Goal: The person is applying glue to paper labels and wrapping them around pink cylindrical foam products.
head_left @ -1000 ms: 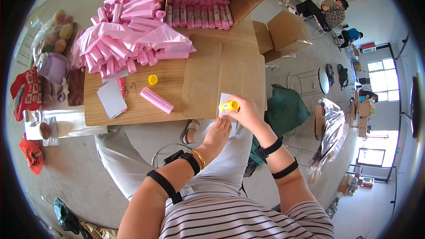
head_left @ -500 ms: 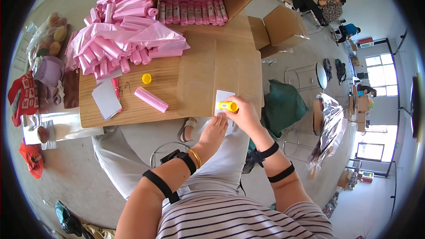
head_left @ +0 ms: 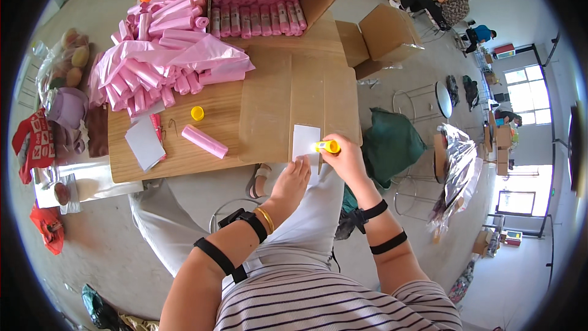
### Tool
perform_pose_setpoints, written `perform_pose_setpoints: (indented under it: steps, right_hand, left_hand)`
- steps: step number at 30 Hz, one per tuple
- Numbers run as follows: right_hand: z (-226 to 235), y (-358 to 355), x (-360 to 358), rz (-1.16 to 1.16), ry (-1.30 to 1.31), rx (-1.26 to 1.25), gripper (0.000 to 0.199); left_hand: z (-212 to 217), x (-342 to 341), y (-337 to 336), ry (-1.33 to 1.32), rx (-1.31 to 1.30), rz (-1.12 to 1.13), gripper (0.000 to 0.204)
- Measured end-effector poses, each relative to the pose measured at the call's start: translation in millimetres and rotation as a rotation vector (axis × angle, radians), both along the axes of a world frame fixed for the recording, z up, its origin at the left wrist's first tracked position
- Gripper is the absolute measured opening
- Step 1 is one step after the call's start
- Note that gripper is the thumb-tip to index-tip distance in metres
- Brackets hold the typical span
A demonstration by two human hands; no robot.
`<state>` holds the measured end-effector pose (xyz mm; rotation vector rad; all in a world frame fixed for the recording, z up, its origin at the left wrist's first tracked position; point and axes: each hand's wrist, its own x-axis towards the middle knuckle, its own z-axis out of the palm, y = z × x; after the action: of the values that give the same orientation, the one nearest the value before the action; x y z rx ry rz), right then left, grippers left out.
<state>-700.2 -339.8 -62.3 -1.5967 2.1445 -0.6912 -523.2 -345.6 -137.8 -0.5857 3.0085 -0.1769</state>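
Here the right hand [head_left: 348, 160] is closed around a small yellow glue stick [head_left: 328, 146], fingers wrapped on its barrel, with its long axis lying left-right and the tip pointing left onto a white rectangular paper slip [head_left: 304, 141]. The slip sits at the near right corner of the flattened brown cardboard sheet [head_left: 288, 101], its long side running near-far and its near end at or just over the cardboard's near edge. The left hand [head_left: 293, 179] lies flat with fingers spread narrowly, fingertips pressing the near end of the slip, so the paper lies directly far of those fingers and just left of the glue tip. The right hand is the nearer one to the slip's middle.

To the left, a single pink roll of plastic bags [head_left: 204, 141] lies on the wooden tabletop [head_left: 184, 159], beside a yellow cap [head_left: 197, 113] and a small stack of white slips [head_left: 145, 143]. A heap of pink rolls [head_left: 159, 55] and an open cardboard box of rolls [head_left: 257, 0] stand on the far side. Bare cardboard stretches far and left of the slip; the table's edge is close on the near and right sides, though how much the slip overhangs is hard to tell.
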Motion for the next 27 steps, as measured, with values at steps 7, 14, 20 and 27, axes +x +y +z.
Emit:
perform_pose_setpoints:
  steps: [7,14,20,27]
  right_hand:
    - [2.1,-23.1,40.6,0.123,-0.021,0.051,0.027]
    - [-0.9,-3.5,-5.1,0.048,0.056,-0.006,0.024]
    - [0.7,-11.3,31.8,0.091,-0.035,0.0,0.024]
    - [0.7,9.1,-10.6,-0.062,0.01,0.023,0.022]
  left_hand:
    - [-5.0,0.1,0.1,-0.022,0.064,-0.015,0.056]
    - [-1.7,-0.8,-0.4,0.059,0.028,0.009,0.056]
    - [-3.1,-0.9,-0.8,0.018,0.078,0.003,0.056]
    - [1.9,-1.1,-1.0,0.052,0.036,0.022,0.055]
